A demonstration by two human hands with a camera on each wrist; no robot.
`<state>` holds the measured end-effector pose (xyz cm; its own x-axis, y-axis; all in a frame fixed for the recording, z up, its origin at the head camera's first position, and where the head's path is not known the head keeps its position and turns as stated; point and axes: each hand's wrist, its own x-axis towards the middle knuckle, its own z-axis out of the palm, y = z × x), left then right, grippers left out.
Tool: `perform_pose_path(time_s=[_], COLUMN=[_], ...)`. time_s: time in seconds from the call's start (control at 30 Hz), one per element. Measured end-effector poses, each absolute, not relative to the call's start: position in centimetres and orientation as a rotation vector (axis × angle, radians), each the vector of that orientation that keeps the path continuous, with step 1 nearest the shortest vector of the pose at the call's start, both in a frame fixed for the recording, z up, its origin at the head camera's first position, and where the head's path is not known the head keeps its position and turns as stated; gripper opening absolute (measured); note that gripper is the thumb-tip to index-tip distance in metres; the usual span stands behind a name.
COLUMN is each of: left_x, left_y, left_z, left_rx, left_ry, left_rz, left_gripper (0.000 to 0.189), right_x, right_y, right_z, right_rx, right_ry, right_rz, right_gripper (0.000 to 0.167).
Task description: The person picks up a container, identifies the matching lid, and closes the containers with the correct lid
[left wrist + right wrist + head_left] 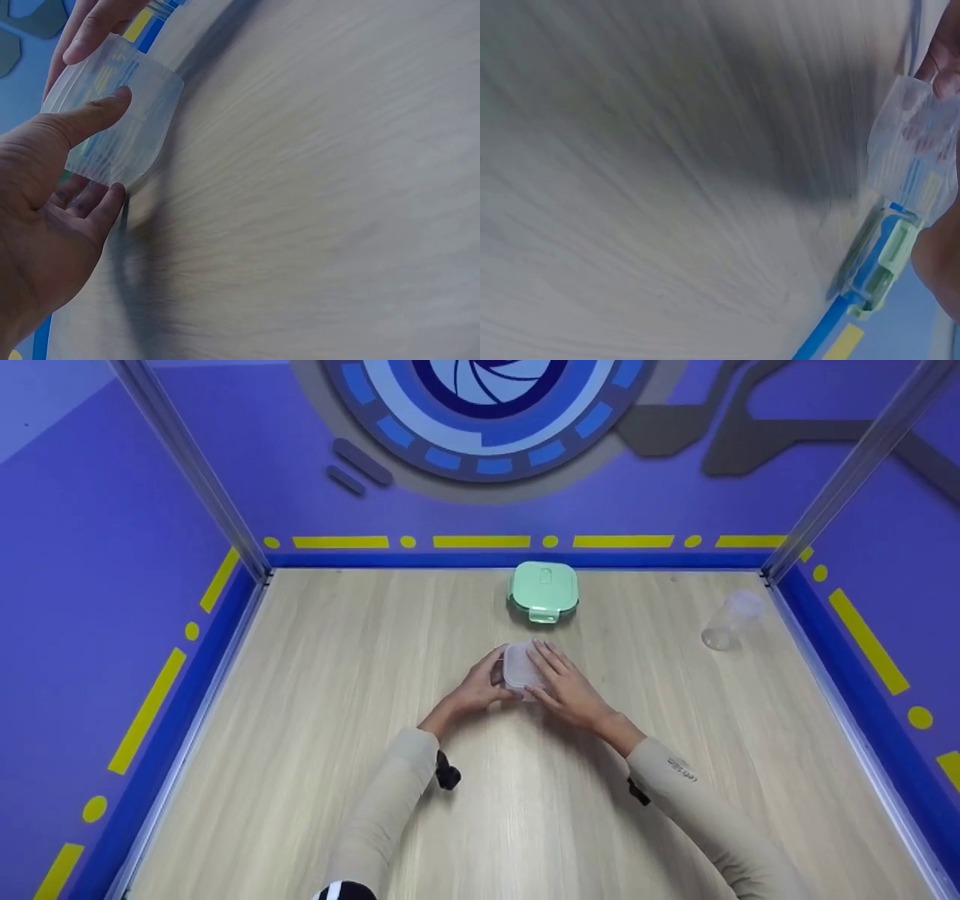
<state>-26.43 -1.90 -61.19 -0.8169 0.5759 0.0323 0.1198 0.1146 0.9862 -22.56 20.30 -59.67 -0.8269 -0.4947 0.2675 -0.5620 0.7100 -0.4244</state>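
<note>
A small translucent plastic food container (154,112) with a whitish lid (519,665) is between my two hands near the middle of the table. My left hand (478,684) grips its side, the thumb along the near wall and the other fingers around the far side and below, as the left wrist view shows. From the right, my right hand (571,690) lies over the lid, its fingers stretched out on top and its thumb near the front corner. Just beyond the container sits a green-lidded box (546,586) with clip latches.
A clear plastic jar or cup (731,619) stands at the back right of the wooden table (337,675). Blue panels with yellow dashes (341,542) enclose the table at the back and both sides, joined by metal posts.
</note>
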Motion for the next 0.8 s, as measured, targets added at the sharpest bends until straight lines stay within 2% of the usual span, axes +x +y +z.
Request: perform_pose_path(time_s=[0.17,0.3,0.57,0.8], left_x=[-26.3,-26.2,-26.0,-25.9], left_y=[-2.0,-1.9,-2.0,-2.0], left_z=[-61.2,-61.0,-60.7,-60.5], left_rx=[0.682,0.650,0.614,0.639], left_ry=[2.038,2.068,2.093,2.111], left_rz=[1.748,1.720,1.712,1.695], left_gripper=[0.090,0.091,0.089,0.091], right_x=[-22.5,-22.4,-22.0,-21.7], right_y=[20.9,21.3,21.9,22.8], right_z=[-59.5,-59.8,-60.6,-61.0], right_rx=[0.642,0.521,0.453,0.492], right_ry=[-2.842,-2.824,-2.792,-2.786], right_rz=[1.148,1.418,1.637,1.581], right_gripper=[0.088,0.097,0.100,0.092])
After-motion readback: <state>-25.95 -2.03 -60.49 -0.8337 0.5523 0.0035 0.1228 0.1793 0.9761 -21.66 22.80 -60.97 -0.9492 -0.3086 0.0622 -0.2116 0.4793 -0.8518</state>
